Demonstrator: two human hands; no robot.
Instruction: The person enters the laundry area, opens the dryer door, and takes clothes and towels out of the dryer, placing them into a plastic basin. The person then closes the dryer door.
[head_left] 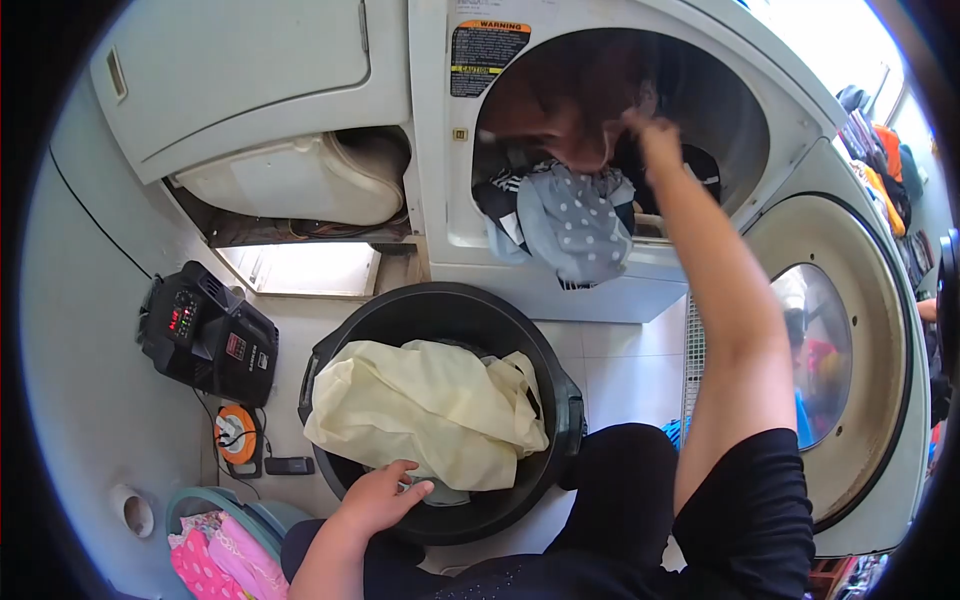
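My right hand point(652, 138) reaches into the dryer drum point(735, 120), blurred by motion. It grips a reddish-brown garment point(575, 115), also blurred, which hangs across the upper part of the opening. Below it, a grey polka-dot garment point(580, 220) and dark clothes spill over the lip of the opening. My left hand point(385, 497) rests at the near side of a large black tub point(325, 340), fingers apart and holding nothing. A pale yellow cloth point(420, 405) lies bunched in the tub, just beyond the left fingers.
The round dryer door point(875, 370) hangs open at the right. A black speaker point(215, 335) with a lit display stands on the left, near an orange cord reel point(236, 435). A teal basket point(185, 497) with pink clothes sits at the lower left.
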